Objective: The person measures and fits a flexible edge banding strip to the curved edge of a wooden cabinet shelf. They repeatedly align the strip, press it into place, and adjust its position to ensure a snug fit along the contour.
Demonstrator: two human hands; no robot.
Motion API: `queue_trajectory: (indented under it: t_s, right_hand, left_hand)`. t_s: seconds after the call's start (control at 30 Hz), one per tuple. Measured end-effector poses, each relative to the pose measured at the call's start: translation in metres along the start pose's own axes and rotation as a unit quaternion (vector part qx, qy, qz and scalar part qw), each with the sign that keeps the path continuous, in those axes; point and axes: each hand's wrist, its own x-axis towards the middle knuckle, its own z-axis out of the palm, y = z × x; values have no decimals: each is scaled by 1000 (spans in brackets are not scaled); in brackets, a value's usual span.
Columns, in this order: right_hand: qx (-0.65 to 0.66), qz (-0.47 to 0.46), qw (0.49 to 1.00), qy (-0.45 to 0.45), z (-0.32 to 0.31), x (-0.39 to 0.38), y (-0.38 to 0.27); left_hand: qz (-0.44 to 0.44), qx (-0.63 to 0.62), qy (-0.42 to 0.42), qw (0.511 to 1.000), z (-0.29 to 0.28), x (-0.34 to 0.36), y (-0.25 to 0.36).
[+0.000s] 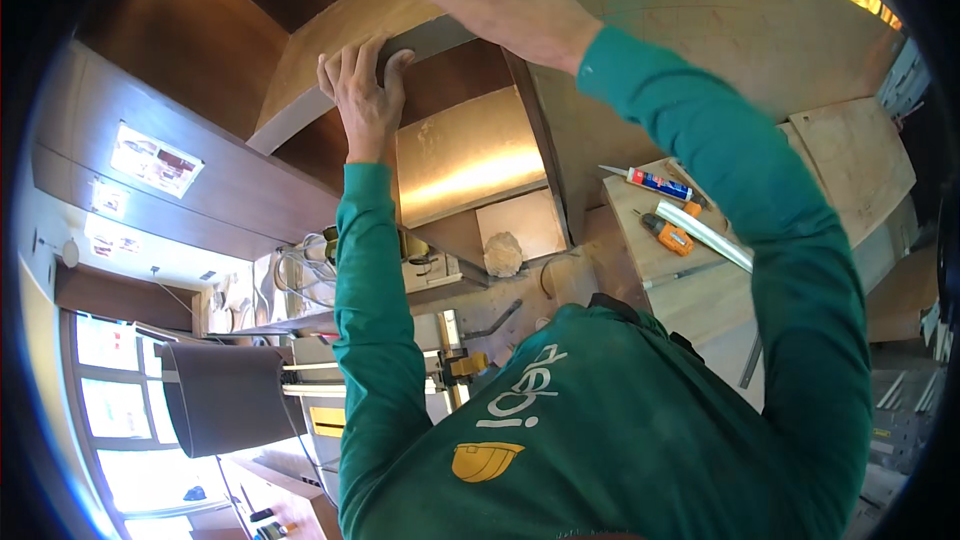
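Note:
A brown wooden cabinet with open compartments rises in front of me, and its shelf board [335, 25] has a pale front edge. My left hand [362, 95] rests on that edge, its fingers spread over the board and its thumb held apart. Further right and higher, my right hand [510, 5] is raised at the right end of the shelf, close to the cabinet's upright. Its fingers are curled, and whatever may be between them is hidden. Beneath the shelf lies a lower compartment with a light wooden panel [465, 150].
On a wooden worktop [690, 285] at right lie a sealant tube [658, 183], an orange-black power drill [668, 233] and a silvery-white tube [705, 235]. A round, rough pale lump [503, 254] sits below the cabinet. Coiled cable [303, 270] and a yellow-black machine [462, 365] are at lower left.

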Motion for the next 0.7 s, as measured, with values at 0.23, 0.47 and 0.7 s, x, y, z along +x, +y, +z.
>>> queue_trajectory:
  t_s: [0.23,0.47,0.7]
  right_hand:
    - [476,535,698,-2,55,-72,-33]
    - [504,531,681,20,74,-68,-50]
    - [421,527,736,60,72,-61,-61]
  left_hand:
    - [11,-7,-3,1000,-5,8,11]
    - [-2,0,-12,1000,0,3,4]
    - [21,-13,49,998,10,-4,0]
